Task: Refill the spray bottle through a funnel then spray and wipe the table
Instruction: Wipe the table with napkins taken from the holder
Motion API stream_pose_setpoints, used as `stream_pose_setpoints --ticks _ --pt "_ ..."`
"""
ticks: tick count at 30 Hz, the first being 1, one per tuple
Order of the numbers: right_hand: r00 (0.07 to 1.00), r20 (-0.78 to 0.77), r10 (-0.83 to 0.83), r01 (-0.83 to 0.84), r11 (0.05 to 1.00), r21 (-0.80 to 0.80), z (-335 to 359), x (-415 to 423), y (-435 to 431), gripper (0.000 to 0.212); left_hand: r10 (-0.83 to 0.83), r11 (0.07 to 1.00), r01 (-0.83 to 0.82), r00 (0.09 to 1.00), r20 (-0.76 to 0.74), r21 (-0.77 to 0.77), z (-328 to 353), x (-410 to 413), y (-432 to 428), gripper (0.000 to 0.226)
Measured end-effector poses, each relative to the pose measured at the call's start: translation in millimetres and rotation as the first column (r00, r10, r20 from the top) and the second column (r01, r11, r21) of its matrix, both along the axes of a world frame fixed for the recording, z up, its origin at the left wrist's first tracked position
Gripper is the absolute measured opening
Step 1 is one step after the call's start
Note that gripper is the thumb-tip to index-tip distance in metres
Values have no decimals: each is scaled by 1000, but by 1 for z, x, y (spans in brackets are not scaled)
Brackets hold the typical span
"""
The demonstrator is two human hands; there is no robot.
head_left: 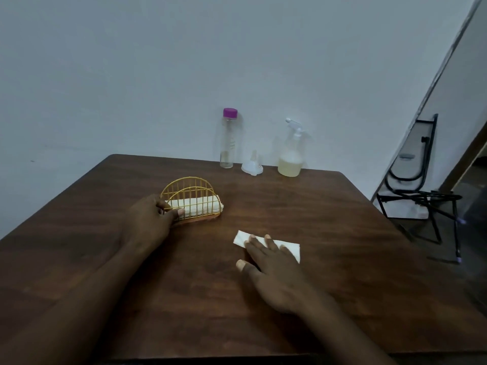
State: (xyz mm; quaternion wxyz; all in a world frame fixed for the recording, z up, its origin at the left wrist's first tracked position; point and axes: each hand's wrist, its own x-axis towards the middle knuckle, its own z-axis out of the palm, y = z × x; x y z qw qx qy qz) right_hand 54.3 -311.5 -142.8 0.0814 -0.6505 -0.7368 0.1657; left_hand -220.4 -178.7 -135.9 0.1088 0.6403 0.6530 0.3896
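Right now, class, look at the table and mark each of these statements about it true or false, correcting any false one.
1. The right hand lies flat on a white napkin. True.
2. The spray bottle is empty. False: it holds pale yellowish liquid in its lower part.
3. The funnel stands between the two bottles. True.
4. The clear bottle has a green cap. False: it is purple.
5. The left hand holds the spray bottle. False: it touches the gold wire napkin holder.
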Motion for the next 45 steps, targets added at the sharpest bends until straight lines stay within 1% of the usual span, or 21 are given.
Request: stream_pose_setpoints --ticks 4,6,11,16,21,25,31,37,41,45 --pt "997 12 70 -70 997 -24 4 -17 44 73 -29 999 31 997 68 -34 4 -15 30 38" --pt "995 24 92 -92 995 -32 7 -24 67 70 -31 999 34 997 66 -36 6 -20 46 42" --pt "992 34 124 -122 990 -64 12 -35 115 69 -5 1000 4 996 87 18 0 -31 81 45" --pt "986 68 151 -147 988 -55 11 -41 144 77 -41 997 31 989 140 68 -11 -35 107 49" --pt "988 77 137 -134 990 -46 11 -51 178 75 -32 998 23 989 142 66 -11 -35 141 56" --pt "990 76 121 -117 992 -50 14 -59 209 74 -2 999 -3 992 127 40 -10 -35 180 56" --pt "991 58 120 -115 990 -82 20 -64 246 73 16 1000 -15 985 174 -8 -5 -27 236 60" --pt "989 64 132 -128 990 -60 13 -66 263 74 17 1000 -15 997 77 -27 -6 -17 271 61" --pt "988 72 139 -134 989 -63 12 -69 271 74 14 998 -9 997 70 -67 -5 -14 287 58" --pt "989 72 127 -124 991 -50 11 -72 276 76 47 995 -40 996 77 -90 -6 -15 291 57"
